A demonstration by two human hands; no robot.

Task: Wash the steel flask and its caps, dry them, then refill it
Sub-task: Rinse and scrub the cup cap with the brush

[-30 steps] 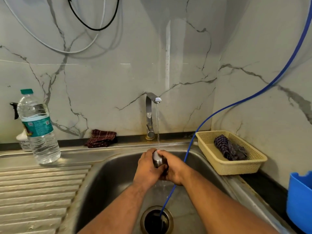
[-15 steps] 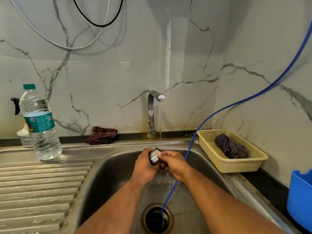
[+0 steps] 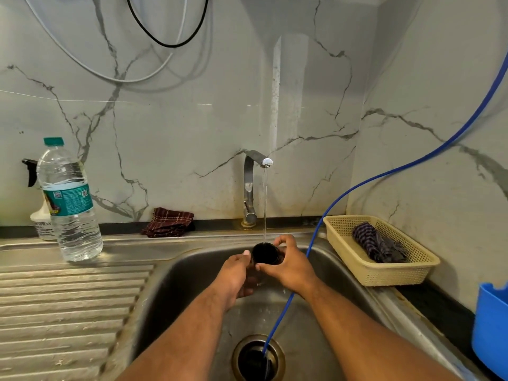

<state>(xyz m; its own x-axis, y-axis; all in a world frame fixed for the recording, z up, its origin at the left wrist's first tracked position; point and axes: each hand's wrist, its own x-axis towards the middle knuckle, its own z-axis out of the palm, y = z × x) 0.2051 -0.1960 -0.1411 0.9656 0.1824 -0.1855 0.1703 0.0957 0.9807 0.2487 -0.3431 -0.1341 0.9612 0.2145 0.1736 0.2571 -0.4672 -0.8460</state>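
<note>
The cap (image 3: 266, 253) is catching the water stream from the tap (image 3: 254, 185), open side up, above the sink (image 3: 176, 284). The right hand (image 3: 291, 266) is gripping it with curled fingers, and the left hand (image 3: 235, 273) is holding its other side.

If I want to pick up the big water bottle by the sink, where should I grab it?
Grab the water bottle around its middle, at the label, coming from the sink side. It stands upright and is round there, so a hand wraps it easily. A spray bottle crowds its other side, with the wall close behind.
</note>
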